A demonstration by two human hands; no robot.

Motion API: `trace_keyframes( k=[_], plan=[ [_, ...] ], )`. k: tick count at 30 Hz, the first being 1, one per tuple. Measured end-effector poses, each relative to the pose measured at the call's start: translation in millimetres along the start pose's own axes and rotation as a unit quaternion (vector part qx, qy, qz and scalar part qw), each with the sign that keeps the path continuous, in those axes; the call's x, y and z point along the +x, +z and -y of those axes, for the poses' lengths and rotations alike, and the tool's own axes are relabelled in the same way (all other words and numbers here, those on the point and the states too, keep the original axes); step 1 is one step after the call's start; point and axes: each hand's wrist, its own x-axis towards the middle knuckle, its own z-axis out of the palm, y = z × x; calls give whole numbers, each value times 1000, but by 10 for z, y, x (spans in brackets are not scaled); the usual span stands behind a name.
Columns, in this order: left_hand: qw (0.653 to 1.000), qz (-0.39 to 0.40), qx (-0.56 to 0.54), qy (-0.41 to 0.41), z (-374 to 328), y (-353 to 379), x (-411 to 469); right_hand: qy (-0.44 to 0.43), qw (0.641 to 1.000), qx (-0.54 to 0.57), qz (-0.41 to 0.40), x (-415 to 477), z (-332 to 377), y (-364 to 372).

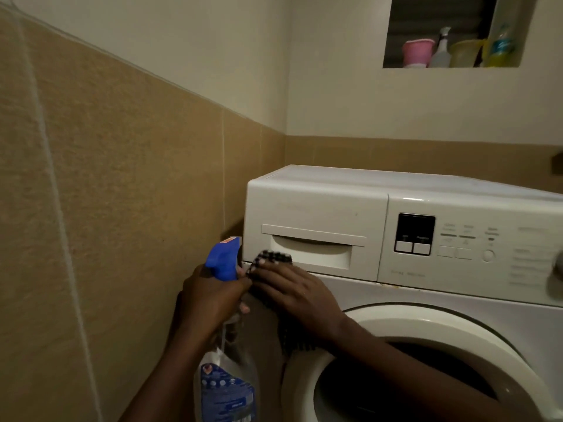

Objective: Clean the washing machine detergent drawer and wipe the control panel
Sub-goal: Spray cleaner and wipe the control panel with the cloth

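Note:
A white front-loading washing machine [350,287] stands in the corner. Its detergent drawer [313,220] is closed at the top left, with a recessed handle [313,251]. The control panel [463,242] with a dark display lies to the drawer's right. My left hand [210,296] grips a clear spray bottle [227,388] by its neck, the blue trigger head [224,258] beside the drawer's lower left corner. My right hand [298,295] presses a black-and-white checked cloth [272,258] against the drawer's lower left edge; more cloth hangs below the hand.
Tan wall tiles [106,193] close in on the left, right next to the machine. The round door opening [405,379] is dark below my right arm. A wall niche [454,32] above holds a pink cup, a spray bottle and other containers.

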Motion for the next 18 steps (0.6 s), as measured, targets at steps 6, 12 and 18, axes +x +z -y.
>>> trace_keyframes(
  k=[6, 12, 18],
  plan=[
    [995, 81, -48, -21, -24, 177, -140, 175, 978, -2, -111, -568, -170, -523],
    [994, 101, -39, 8, -18, 354, -215, 300, 933, -60, -188, -1004, -428, -816],
    [992, 119, -50, 12, 13, 482, -274, 324, 922, -55, -206, -1119, -489, -801]
  ],
)
